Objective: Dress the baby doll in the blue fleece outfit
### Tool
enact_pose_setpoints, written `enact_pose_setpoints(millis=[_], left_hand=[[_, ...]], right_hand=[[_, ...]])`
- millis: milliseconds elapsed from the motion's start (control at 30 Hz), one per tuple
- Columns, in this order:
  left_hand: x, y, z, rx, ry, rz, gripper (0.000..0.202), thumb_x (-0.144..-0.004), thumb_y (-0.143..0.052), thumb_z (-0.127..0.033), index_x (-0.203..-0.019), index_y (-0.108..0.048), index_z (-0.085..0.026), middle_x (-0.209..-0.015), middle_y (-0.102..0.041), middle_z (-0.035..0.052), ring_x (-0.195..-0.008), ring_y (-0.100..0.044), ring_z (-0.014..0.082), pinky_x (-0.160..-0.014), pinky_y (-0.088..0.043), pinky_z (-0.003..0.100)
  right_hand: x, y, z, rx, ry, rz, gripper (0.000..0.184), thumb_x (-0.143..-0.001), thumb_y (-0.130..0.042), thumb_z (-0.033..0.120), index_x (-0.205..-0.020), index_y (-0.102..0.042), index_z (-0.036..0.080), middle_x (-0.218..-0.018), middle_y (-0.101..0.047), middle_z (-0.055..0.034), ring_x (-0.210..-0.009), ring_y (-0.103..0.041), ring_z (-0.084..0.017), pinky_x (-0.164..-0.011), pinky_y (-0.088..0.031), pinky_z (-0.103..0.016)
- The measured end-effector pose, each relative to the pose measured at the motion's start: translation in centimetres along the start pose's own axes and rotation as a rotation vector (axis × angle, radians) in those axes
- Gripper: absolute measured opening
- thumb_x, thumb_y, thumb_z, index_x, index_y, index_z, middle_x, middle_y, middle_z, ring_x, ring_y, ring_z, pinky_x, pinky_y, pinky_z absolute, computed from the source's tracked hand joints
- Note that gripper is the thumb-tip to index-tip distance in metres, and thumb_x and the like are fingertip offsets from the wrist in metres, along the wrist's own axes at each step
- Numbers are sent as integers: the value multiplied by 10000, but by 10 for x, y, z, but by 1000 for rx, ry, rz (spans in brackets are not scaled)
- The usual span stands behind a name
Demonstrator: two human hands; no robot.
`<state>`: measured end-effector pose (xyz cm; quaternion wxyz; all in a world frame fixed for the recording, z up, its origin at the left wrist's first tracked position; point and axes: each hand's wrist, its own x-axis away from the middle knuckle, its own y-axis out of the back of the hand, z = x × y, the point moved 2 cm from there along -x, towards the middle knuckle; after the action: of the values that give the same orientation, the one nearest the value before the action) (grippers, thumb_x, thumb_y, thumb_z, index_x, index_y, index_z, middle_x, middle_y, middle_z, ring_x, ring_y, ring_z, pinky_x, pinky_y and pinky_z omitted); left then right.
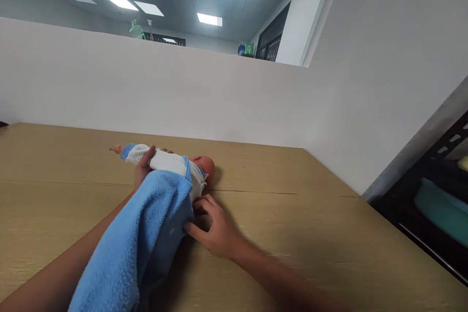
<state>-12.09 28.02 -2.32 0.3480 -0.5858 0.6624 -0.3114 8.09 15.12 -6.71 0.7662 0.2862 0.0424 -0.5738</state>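
Observation:
A baby doll (171, 163) in white clothing with blue trim lies on its side on the wooden table (321, 234), head to the right. My left hand (143, 168) is wrapped around the doll's legs. A blue fleece towel (142, 239) is draped over my left forearm and reaches the doll's body. My right hand (210, 224) rests on the table beside the doll's torso, its fingers curled on the towel's edge and the doll's clothing.
A white partition wall (219, 92) runs along the table's far edge and right side. A dark shelf unit (431, 204) with a teal item stands at the right. The table's right edge slants toward me.

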Motion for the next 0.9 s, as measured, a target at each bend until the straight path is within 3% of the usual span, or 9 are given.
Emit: enact_pose_setpoints(millis=[133,300,400,533,633,733,800,900], left_hand=[[-8,11,-3,36,-19,-35,244,-878,-764,-413,-797,-664,-206,-714,-742,2,-581,-696,195,-701,-650,328],[-5,7,0,52,21,44,258,-875,-760,-404,-757,-630,-215,-678,-687,-24,-554,-671,177,-693,-651,329],[1,2,3,31,56,71,297,-826,-832,-412,-772,-628,-203,-676,-670,-12,-576,-689,198,-688,-652,340],[6,-2,7,15,49,82,311,-815,-855,-428,-794,-624,-221,-679,-683,10,-696,-741,272,-689,-656,373],[6,-2,8,6,53,98,324,-775,-869,-419,-787,-610,-225,-669,-663,0,-695,-740,269,-703,-660,377],[6,-1,6,-12,51,111,362,-718,-893,-416,-785,-599,-217,-683,-650,-18,-631,-712,220,-713,-661,360],[8,-3,5,-34,39,114,387,-697,-906,-433,-797,-601,-216,-704,-658,-18,-622,-705,208,-715,-659,352],[16,-11,7,-94,13,119,391,-713,-910,-455,-871,-637,-223,-755,-692,0,-719,-741,245,-732,-654,356]], right_hand=[[-1,-1,-2,138,52,98,219,-888,-814,349,-919,-627,239,-1048,-653,-25,-1054,-588,-247,-973,-471,-404],[0,-2,-9,170,72,115,165,-850,-659,176,-834,-511,247,-883,-562,15,-914,-553,-204,-818,-448,-306],[0,-4,-13,173,32,107,138,-846,-620,165,-930,-552,251,-825,-559,44,-747,-527,-162,-682,-398,-265],[-3,-9,-22,192,-10,135,293,-897,-634,208,-1182,-590,257,-752,-601,60,-610,-528,-150,-564,-351,-245],[-5,-9,-27,245,11,134,346,-875,-691,203,-1210,-616,248,-911,-690,-7,-762,-606,-203,-647,-423,-277],[-8,-5,-31,292,46,118,229,-872,-718,196,-1095,-678,223,-1022,-697,-67,-942,-616,-270,-825,-488,-374],[-10,0,-33,305,54,89,159,-849,-739,169,-998,-706,211,-1048,-688,-86,-1029,-594,-300,-928,-480,-438],[-11,10,-40,280,18,0,209,-799,-743,99,-974,-728,212,-1165,-664,-104,-1148,-553,-317,-1040,-446,-490]])
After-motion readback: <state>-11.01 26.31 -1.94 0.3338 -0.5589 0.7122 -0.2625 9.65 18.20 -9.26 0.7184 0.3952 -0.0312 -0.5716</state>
